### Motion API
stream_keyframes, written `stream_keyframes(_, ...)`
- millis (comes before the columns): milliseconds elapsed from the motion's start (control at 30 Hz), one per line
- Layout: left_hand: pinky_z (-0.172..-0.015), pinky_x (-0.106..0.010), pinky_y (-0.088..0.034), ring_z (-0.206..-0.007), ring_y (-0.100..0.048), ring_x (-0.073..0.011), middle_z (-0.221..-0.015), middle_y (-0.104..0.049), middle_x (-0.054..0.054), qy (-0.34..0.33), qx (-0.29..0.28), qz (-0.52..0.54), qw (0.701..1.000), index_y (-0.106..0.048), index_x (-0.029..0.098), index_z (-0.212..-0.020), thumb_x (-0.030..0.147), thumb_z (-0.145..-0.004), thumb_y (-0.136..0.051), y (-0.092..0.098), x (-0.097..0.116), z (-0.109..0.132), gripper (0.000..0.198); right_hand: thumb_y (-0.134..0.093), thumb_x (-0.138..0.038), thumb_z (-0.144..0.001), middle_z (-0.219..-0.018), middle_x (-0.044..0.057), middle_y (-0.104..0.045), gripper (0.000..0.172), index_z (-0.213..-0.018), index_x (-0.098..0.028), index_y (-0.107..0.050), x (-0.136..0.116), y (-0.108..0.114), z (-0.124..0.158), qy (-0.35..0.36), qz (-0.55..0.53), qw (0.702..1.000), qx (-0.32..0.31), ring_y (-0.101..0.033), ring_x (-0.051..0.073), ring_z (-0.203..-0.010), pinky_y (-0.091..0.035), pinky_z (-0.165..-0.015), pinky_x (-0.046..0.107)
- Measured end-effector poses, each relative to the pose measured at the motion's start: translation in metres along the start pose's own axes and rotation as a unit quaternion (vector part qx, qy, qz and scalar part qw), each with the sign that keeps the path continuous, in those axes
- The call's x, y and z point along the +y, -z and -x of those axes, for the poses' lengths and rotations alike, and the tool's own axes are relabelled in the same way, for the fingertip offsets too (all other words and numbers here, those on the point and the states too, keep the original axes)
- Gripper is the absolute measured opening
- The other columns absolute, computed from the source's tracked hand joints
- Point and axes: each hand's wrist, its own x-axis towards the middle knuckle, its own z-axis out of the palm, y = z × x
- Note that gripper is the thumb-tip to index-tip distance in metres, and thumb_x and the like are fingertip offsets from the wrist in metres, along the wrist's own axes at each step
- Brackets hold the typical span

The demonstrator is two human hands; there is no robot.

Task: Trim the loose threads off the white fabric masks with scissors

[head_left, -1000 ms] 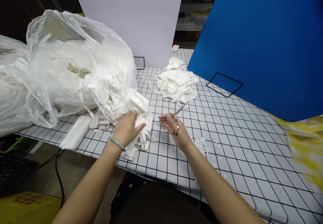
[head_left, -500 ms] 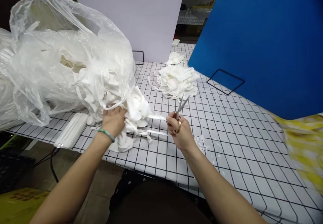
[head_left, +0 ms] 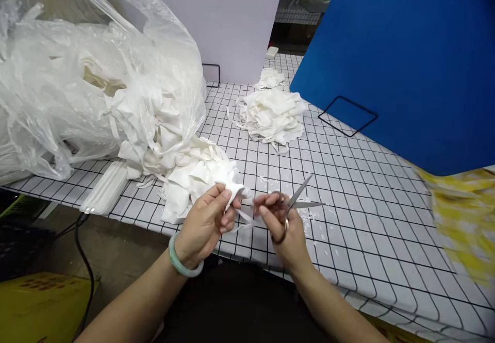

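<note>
My left hand [head_left: 211,219], with a green bangle at the wrist, pinches a white fabric piece [head_left: 235,189] that has thin straps. In my right hand [head_left: 284,224] is a pair of scissors [head_left: 299,198], its handles round my fingers and its blades spread apart, pointing away to the right. The white straps [head_left: 244,219] hang between my two hands; whether the right fingertips touch them is blurred. Just behind my left hand lies a heap of white fabric pieces [head_left: 189,173], spilling from a clear plastic bag [head_left: 154,69]. Farther back is a second pile of white pieces [head_left: 273,113].
Small white clippings [head_left: 309,224] lie scattered on the grid-patterned tablecloth [head_left: 367,219]. A white power strip [head_left: 104,188] lies at the left edge. Behind stand a pale panel [head_left: 232,23] and a blue panel [head_left: 394,64] on wire stands. Yellow checked cloth [head_left: 460,219] is at right.
My left hand has come out of the heap toward me, bringing the fabric piece. My right hand has moved nearer my body, and the scissors have swung to point right with blades wider apart.
</note>
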Motion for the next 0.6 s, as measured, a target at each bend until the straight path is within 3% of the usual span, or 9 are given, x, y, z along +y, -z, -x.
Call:
stream_keyframes(67, -0.043, -0.014, -0.025, -0.046, -0.033, -0.0013, -0.072, -0.060, 0.002, 0.013, -0.029, -0.053, 0.998, -0.060, 0.015, -0.081, 0.034, -0.089, -0.071, 0.000, 0.006, 0.004, 0.023, -0.074, -0.029, -0.083, -0.123, 0.006, -0.062, 0.026, -0.097, -0.027, -0.052, 0.002, -0.001, -0.020, 0.040, 0.030, 0.999, -0.013, -0.061, 0.023, -0.114, -0.050, -0.097, 0.040)
stream_keyframes(100, -0.043, -0.015, -0.024, -0.046, -0.033, -0.0017, -0.072, -0.059, 0.002, 0.020, -0.043, -0.080, 0.996, -0.060, 0.014, -0.079, 0.035, -0.090, -0.069, 0.001, 0.008, 0.005, 0.025, -0.076, -0.029, -0.079, -0.125, 0.006, -0.061, 0.030, -0.098, -0.027, -0.053, 0.002, -0.002, -0.030, 0.043, 0.040, 0.997, -0.042, -0.059, 0.025, -0.118, -0.049, -0.099, 0.040)
stream_keyframes(167, -0.046, -0.017, -0.028, -0.050, -0.038, -0.0038, -0.075, -0.060, -0.001, 0.024, -0.053, -0.131, 0.990, -0.062, 0.014, -0.081, 0.035, -0.090, -0.064, 0.004, 0.009, 0.008, 0.023, -0.078, -0.031, -0.074, -0.111, 0.005, -0.064, 0.032, -0.096, -0.026, -0.055, 0.002, -0.005, -0.048, 0.032, 0.029, 0.996, -0.077, -0.061, 0.024, -0.107, -0.052, -0.092, 0.039)
stream_keyframes(267, -0.054, -0.021, -0.037, -0.061, -0.047, -0.0087, -0.082, -0.063, -0.003, -0.036, -0.026, -0.254, 0.966, -0.067, 0.015, -0.094, 0.032, -0.089, -0.064, 0.012, 0.010, 0.012, 0.019, -0.074, -0.031, -0.075, -0.089, 0.000, -0.061, 0.026, -0.090, -0.025, -0.055, -0.005, -0.006, -0.068, 0.030, -0.019, 0.999, -0.035, -0.060, 0.018, -0.083, -0.052, -0.080, 0.034)
stream_keyframes(367, -0.061, -0.023, -0.040, -0.065, -0.048, -0.0107, -0.073, -0.059, -0.001, -0.099, -0.027, -0.394, 0.913, -0.068, 0.014, -0.085, 0.033, -0.090, -0.064, 0.020, 0.011, 0.017, 0.020, -0.072, -0.028, -0.076, -0.084, -0.002, -0.059, 0.021, -0.088, -0.025, -0.055, -0.017, -0.006, -0.083, 0.044, -0.021, 0.999, -0.025, -0.057, 0.016, -0.077, -0.052, -0.079, 0.035)
stream_keyframes(433, -0.058, -0.023, -0.037, -0.060, -0.045, -0.0101, -0.063, -0.052, 0.000, -0.083, -0.047, -0.425, 0.900, -0.067, 0.013, -0.076, 0.038, -0.094, -0.060, 0.022, 0.013, 0.020, 0.031, -0.073, -0.028, -0.076, -0.083, -0.002, -0.058, 0.022, -0.087, -0.025, -0.054, -0.026, -0.007, -0.089, 0.052, -0.019, 0.998, -0.028, -0.057, 0.015, -0.076, -0.052, -0.080, 0.035)
stream_keyframes(500, -0.052, -0.022, -0.033, -0.054, -0.042, -0.0087, -0.059, -0.051, 0.001, -0.043, -0.057, -0.375, 0.924, -0.067, 0.013, -0.074, 0.044, -0.095, -0.059, 0.023, 0.016, 0.022, 0.038, -0.075, -0.029, -0.076, -0.084, -0.002, -0.059, 0.023, -0.088, -0.024, -0.056, -0.032, -0.007, -0.090, 0.045, -0.020, 0.994, -0.093, -0.057, 0.015, -0.078, -0.053, -0.083, 0.036)
stream_keyframes(600, -0.048, -0.020, -0.030, -0.050, -0.041, -0.0060, -0.066, -0.058, -0.001, -0.004, -0.041, -0.208, 0.977, -0.067, 0.014, -0.076, 0.048, -0.091, -0.063, 0.023, 0.022, 0.023, 0.038, -0.080, -0.031, -0.074, -0.092, 0.001, -0.063, 0.026, -0.090, -0.022, -0.061, -0.030, -0.006, -0.081, 0.000, 0.011, 0.960, -0.279, -0.060, 0.018, -0.086, -0.053, -0.083, 0.036)
